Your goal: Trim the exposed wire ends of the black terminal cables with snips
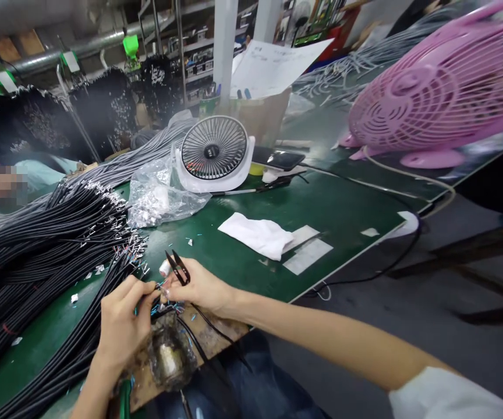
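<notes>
Both hands meet at the table's front edge, above a stained wooden board [229,330]. My left hand [126,319] pinches the small end of a cable, its fingertips almost touching those of the other hand. Black thread snips [177,269] rest in my right hand [197,286], blades pointing up, while its thumb and finger pinch fine wires at the same spot. Coloured wire bits lie under the fingers. Just below stands a round, crusted metal pot [172,356]. Black cables [199,346] hang from the hands over the board's edge.
Bundles of black cables [37,250] fill the left. Behind lie a plastic bag [159,195], a small white fan [213,152], a phone [281,159] and a white cloth [255,234]. A pink fan [426,87] stands at right. Another person's sleeve [44,173] shows at far left.
</notes>
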Available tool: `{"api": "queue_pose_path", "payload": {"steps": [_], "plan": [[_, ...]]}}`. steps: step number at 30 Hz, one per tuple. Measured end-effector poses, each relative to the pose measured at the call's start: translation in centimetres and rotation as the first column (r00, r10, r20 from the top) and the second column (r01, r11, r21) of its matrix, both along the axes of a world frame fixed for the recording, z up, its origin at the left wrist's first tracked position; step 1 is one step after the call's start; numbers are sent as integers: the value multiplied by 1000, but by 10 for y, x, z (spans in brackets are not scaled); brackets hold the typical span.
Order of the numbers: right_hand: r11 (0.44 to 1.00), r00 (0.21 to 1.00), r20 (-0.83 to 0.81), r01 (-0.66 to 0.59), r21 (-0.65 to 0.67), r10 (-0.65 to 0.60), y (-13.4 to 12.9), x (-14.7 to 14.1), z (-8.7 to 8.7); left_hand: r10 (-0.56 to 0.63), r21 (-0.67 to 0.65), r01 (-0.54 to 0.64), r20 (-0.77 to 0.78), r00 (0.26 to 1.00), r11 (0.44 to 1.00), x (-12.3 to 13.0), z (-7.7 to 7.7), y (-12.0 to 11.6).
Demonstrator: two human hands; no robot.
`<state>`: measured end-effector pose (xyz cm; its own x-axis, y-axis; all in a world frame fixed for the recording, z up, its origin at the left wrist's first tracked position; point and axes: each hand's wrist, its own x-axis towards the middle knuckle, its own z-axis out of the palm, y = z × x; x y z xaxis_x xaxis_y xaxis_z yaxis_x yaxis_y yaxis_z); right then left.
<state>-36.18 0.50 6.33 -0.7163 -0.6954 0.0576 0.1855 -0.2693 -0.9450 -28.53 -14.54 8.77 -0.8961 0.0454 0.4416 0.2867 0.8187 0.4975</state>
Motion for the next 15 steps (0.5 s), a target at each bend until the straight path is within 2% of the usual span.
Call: {"api": "queue_pose_path", "payload": {"steps": [2,4,5,7,9,10,11,12,15], "plan": [[997,997,-19,73,37,-73,2,7,3,33,-164,-47,-84,996,985,0,-3,0],[985,980,-150,145,88,-131,9,7,8,110,-124,-118,-68,992,985,0,-4,1],[971,951,-260,201,125,-164,13,3,10,158,-35,-159,-28,987,987,0,-3,1],[897,820,-531,380,226,-214,19,-7,14,201,212,-220,109,974,952,-1,-1,0],[791,652,-736,541,285,-181,22,-18,16,165,418,-260,251,954,870,-2,0,-1],[766,595,-787,579,279,-163,21,-22,17,126,488,-268,305,944,831,-2,0,-2],[772,571,-804,583,254,-166,19,-24,19,92,538,-273,339,936,797,-3,0,-3],[805,580,-793,553,216,-185,16,-23,21,74,574,-278,353,933,770,-3,-1,-5],[909,705,-670,401,109,-231,5,-15,30,57,643,-279,344,937,713,-3,-4,-7]]}}
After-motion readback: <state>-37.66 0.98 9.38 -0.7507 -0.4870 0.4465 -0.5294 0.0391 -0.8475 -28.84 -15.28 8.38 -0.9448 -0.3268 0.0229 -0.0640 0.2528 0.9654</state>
